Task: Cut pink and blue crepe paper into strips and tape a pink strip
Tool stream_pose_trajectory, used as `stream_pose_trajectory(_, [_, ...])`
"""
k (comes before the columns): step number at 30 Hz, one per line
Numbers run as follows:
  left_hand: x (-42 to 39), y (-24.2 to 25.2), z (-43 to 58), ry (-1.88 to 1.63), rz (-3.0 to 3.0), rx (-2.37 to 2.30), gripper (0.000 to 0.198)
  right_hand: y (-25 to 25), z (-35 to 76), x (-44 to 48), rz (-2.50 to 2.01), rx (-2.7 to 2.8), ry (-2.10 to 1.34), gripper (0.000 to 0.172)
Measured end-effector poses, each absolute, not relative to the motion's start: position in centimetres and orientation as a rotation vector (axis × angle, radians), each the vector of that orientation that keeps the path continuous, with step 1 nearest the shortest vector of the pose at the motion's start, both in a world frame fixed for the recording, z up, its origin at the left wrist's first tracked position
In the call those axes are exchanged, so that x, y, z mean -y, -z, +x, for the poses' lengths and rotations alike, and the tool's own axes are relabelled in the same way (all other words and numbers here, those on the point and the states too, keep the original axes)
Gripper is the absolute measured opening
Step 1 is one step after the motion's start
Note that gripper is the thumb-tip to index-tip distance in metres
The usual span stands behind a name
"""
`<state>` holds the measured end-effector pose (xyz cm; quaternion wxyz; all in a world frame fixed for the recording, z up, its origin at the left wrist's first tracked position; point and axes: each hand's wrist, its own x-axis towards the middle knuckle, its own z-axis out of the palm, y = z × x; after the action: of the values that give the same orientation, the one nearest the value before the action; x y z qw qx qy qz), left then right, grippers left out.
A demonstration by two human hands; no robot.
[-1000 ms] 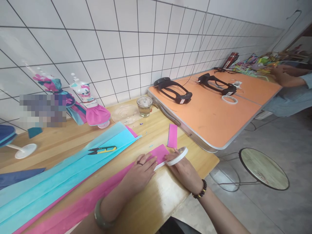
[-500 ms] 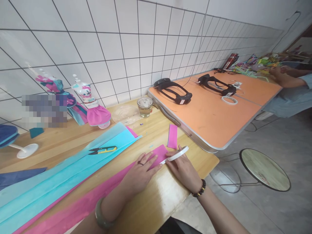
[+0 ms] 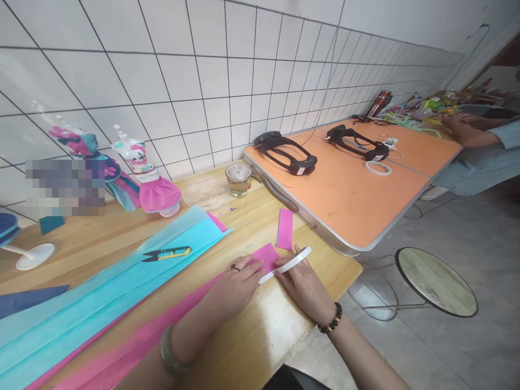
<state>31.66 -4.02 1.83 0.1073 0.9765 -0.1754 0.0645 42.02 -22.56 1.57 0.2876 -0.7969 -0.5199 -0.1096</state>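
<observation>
A long pink fabric strip (image 3: 266,257) runs diagonally along the front of the wooden table. My left hand (image 3: 239,286) lies on it near its far end, fingers stretched out and pressing down. In my right hand (image 3: 305,284) is a roll of white tape (image 3: 296,260), held tilted on its edge. A short white length of tape runs from the roll along the strip's near edge, between my two hands. Just beyond the roll lies a small pink fabric piece (image 3: 285,228). Thread snips (image 3: 168,253) with a yellow handle rest on folded turquoise fabric (image 3: 117,295) to the left.
Dressed mannequin figures (image 3: 158,194) stand by the tiled wall, near a lidded glass cup (image 3: 238,180). An orange table (image 3: 337,200) adjoins on the right, bearing black headsets (image 3: 294,160) and another tape roll (image 3: 378,168). A person's arm (image 3: 471,138) shows far right, above a stool (image 3: 436,281).
My left hand has drawn back slightly leftward along the strip, and more white tape shows between my hands. The right hand keeps hold of the roll. The view has shifted a little.
</observation>
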Motion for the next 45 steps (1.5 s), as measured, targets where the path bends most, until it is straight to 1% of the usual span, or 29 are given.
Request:
stream_pose_trajectory(4, [4.1,-1.3,32.3,-0.181,2.838,0.567,0.039,-1.9,42.0,22.3,-2.155,1.385,0.297,0.012])
stream_pose_trajectory(7, [4.1,-0.8,32.2,-0.193,2.842,0.575,0.038,-2.1,42.0,22.2,-2.176,1.390,0.288,0.011])
stream_pose_trajectory(15, [3.9,-0.8,31.9,-0.166,2.865,0.582,0.038,-2.0,41.9,22.1,-2.200,1.419,0.304,0.014])
stream_pose_trajectory(29, [4.0,-0.7,32.0,-0.229,2.857,0.577,0.038,-2.2,41.8,21.9,-2.220,1.462,0.309,0.020])
stream_pose_trajectory(32, [3.9,-0.6,32.0,-0.251,2.866,0.576,0.036,-2.1,41.8,21.9,-2.247,1.415,0.315,0.017])
stream_pose_trajectory(38, [4.0,-0.3,32.0,-0.302,2.854,0.569,0.033,-1.8,42.6,22.4,-2.281,1.290,0.332,0.006])
stream_pose_trajectory(45, [3.9,-0.1,32.0,-0.336,2.856,0.558,0.032,-1.9,43.2,22.6,-2.265,1.290,0.382,0.005])
